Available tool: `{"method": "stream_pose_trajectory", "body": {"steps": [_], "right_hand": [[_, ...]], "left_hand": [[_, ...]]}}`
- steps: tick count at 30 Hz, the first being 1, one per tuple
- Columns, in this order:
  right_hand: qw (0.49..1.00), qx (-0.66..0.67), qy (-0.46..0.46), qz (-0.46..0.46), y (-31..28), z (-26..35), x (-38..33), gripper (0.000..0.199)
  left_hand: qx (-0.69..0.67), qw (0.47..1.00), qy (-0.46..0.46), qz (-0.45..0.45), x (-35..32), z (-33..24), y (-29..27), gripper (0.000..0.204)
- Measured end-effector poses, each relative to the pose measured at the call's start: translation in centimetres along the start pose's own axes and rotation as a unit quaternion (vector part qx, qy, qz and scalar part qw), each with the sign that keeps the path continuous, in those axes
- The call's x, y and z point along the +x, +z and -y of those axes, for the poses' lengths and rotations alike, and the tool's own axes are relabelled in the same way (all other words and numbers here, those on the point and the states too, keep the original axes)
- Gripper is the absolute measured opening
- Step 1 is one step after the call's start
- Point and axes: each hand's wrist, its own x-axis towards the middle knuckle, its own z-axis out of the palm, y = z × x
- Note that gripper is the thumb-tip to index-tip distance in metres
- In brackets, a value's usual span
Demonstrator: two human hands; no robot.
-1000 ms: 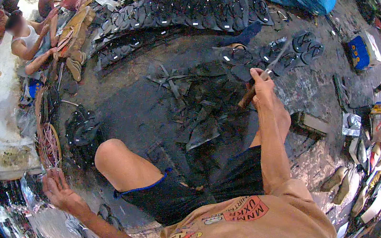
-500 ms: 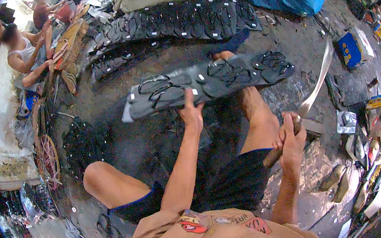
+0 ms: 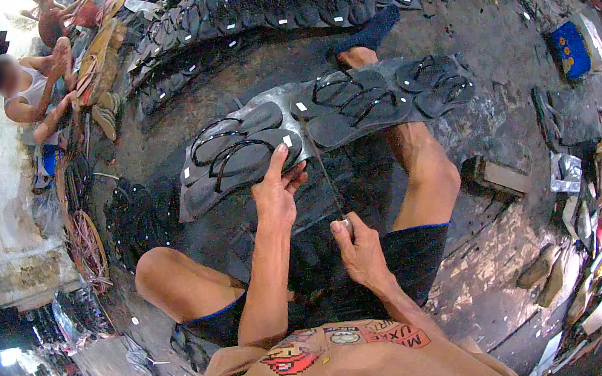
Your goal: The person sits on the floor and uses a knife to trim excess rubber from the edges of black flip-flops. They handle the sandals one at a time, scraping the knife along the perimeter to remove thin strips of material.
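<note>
A long dark rubber sheet with several black flip-flops [image 3: 250, 122] spans the space in front of me, its right part lying over my leg. My left hand [image 3: 277, 193] grips the near edge of its left part, thumb on top near a white tag and fingers curled underneath. My right hand [image 3: 362, 250] is closed around the handle of a long, thin-bladed knife [image 3: 327, 174]. The blade points away from me and meets the sheet in the gap between the left flip-flops and the middle ones. Whether it has cut through there, I cannot tell.
More sheets of black flip-flops [image 3: 278, 12] lie at the back. A wooden block [image 3: 499, 178] sits right of my knee. A blue and white box [image 3: 578, 49] and scattered soles [image 3: 548, 277] are farther right. Another person [image 3: 36, 82] sits at the far left.
My right hand has brought the knife from the right side leftward to the sheet. The left part of the sheet has tilted down and left with my left hand.
</note>
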Motion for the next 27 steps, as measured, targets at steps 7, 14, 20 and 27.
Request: {"method": "stream_pose_trajectory", "body": {"steps": [7,14,20,27], "right_hand": [[0.999,-0.006,-0.031,-0.044,1.9,-1.7,3.4,0.037],[0.999,-0.05,-0.006,0.011,4.3,-0.8,11.9,0.049],[0.967,0.114,-0.224,-0.032,4.1,-5.6,22.4,0.048],[0.905,0.388,0.08,0.156,-5.4,-1.4,0.6,0.043]], "left_hand": [[-0.027,1.0,-0.012,0.006,-1.0,0.7,0.1,0.028],[-0.076,0.997,0.0,0.006,-1.1,0.6,-1.2,0.024],[-0.081,0.991,0.063,0.085,-6.2,-2.8,-2.3,0.035],[-0.188,0.965,0.042,-0.178,7.0,2.8,-17.0,0.072]]}}
